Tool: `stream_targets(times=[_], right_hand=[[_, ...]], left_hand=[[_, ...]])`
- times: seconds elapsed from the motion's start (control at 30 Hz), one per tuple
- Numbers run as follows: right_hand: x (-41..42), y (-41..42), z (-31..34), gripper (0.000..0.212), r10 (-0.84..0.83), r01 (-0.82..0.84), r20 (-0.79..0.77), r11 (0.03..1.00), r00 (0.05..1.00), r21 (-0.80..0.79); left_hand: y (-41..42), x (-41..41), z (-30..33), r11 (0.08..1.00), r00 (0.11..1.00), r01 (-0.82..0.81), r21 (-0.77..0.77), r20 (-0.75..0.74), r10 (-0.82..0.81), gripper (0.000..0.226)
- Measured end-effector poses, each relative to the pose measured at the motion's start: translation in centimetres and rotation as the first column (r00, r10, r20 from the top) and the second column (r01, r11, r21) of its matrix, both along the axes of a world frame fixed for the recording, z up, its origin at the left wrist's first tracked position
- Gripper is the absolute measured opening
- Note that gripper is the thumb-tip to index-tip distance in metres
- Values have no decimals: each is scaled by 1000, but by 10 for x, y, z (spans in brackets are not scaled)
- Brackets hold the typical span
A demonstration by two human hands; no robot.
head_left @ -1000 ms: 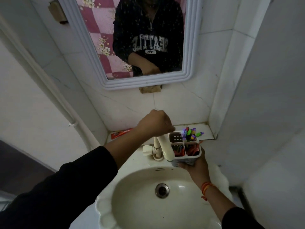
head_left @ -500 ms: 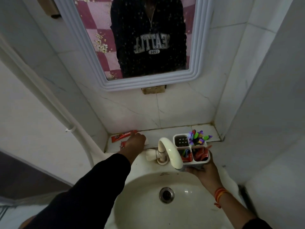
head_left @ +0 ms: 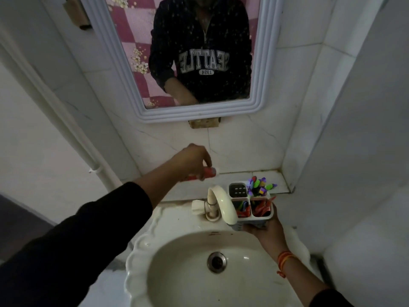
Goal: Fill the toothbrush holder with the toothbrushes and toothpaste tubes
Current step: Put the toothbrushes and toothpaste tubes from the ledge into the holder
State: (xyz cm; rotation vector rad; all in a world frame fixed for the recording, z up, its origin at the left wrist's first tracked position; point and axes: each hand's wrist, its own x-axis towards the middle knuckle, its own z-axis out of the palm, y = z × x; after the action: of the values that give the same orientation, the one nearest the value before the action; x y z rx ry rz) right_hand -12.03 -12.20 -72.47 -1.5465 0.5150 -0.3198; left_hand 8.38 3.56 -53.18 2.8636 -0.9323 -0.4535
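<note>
My right hand (head_left: 266,231) holds a white toothbrush holder (head_left: 262,217) with four compartments from below, right of the tap. Several colourful toothbrushes (head_left: 259,187) stick out of its back right compartment. Red tubes fill the two front compartments; the back left compartment (head_left: 238,190) shows only its perforated bottom. My left hand (head_left: 192,161) is raised above the ledge, fingers closed on a red toothpaste tube (head_left: 204,172) with a white cap, held level and pointing right, left of and above the holder.
A cream tap (head_left: 221,202) stands just left of the holder, over the white basin (head_left: 155,258) with its drain (head_left: 217,261). A tiled ledge (head_left: 232,177) runs along the back wall under a framed mirror (head_left: 188,111). A wall closes in on the right.
My left hand went down to the ledge at the left, took hold of a red toothpaste tube and has lifted it up and to the right. The holder stays in my right hand.
</note>
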Motion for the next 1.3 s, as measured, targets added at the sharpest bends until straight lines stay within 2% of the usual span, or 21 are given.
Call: stream_targets(times=[0.07,0.17,0.37,0.43,0.57,0.63,0.7,0.83,0.97,1.07,1.13,1.2,1.27,1.3], right_hand=[[0,0,1,87,-3,3,5,1000,1000,-6],[-2,0,-1,95,-9,9,2,999,1000,-40],[-3,1,-1,98,-7,13,51,994,999,-112],[-2,0,-1,97,-5,12,59,993,998,-120],[1,-5,-9,97,19,-14,56,996,998,-93],[3,-6,-9,95,32,-27,50,996,998,-82],[4,-6,-9,93,41,-34,71,995,997,-94],[5,-5,-9,89,21,-17,101,999,995,-44],[6,-4,-8,84,44,-46,112,999,993,21],[7,-3,-5,86,12,-25,81,987,997,162],[10,-3,-5,99,18,-30,62,979,998,203],[13,-2,-8,111,-29,2,76,946,997,325],[15,0,-9,108,-53,33,52,946,997,321],[15,1,-10,96,-48,31,48,954,998,299]], left_hand=[[-15,-9,27,999,999,37,-39,18,-37,41],[-40,-27,53,997,998,64,-36,6,-64,44],[-78,-61,29,990,991,133,57,26,-134,42],[-82,-64,16,995,995,101,26,-22,-100,36],[-73,-54,7,975,952,-112,-194,-302,50,26],[-56,-39,2,944,940,-198,-265,-324,106,28],[-37,-21,-9,954,958,-198,-224,-251,140,27],[9,13,-49,982,984,-171,76,-46,174,38],[55,56,-109,936,955,-278,218,-45,294,60],[77,68,-131,934,957,-272,232,-39,288,76],[85,76,-140,950,976,-216,228,9,220,68],[91,86,-148,955,981,-193,223,73,181,49],[94,91,-155,956,979,-189,224,124,164,38],[95,92,-158,958,973,-200,206,153,170,38]])
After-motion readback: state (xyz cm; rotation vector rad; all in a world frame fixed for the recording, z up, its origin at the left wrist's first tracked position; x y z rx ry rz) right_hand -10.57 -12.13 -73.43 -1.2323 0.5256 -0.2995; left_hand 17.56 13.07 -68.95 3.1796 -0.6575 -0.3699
